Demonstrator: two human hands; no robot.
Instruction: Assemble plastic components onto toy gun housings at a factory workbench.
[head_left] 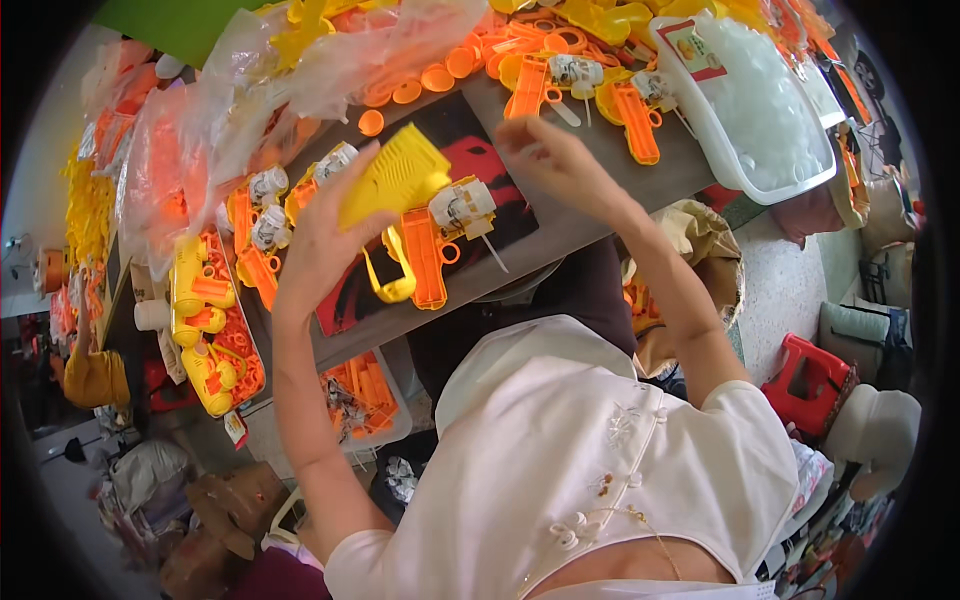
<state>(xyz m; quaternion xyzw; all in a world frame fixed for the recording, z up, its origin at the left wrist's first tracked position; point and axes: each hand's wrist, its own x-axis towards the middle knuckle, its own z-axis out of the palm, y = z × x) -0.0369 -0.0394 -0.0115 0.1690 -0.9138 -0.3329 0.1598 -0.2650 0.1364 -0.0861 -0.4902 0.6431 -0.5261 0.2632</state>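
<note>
My left hand (pixel 335 225) is closed round a ribbed yellow plastic toy-gun shell (pixel 400 178), held tilted above the table's front half. Below and right of this shell lies a part-built toy gun with an orange grip piece (pixel 428 262) and a clear-and-white mechanism (pixel 463 206); a thin white rod sticks out from it. A yellow looped part (pixel 396 272) shows beside the orange grip; I cannot tell which piece it belongs to. My right hand (pixel 548 158) hovers over the table's far side, fingers loosely bent and apart, with nothing visible in them. It is nearest to another part-built toy gun (pixel 530 88).
More part-built toy guns lie at left (pixel 262 215) and far right (pixel 636 120). A white tub (pixel 745 185) of clear parts stands at the right. Orange cups (pixel 406 92) and plastic bags (pixel 190 150) crowd the back. A tray (pixel 245 375) of orange pieces sits left.
</note>
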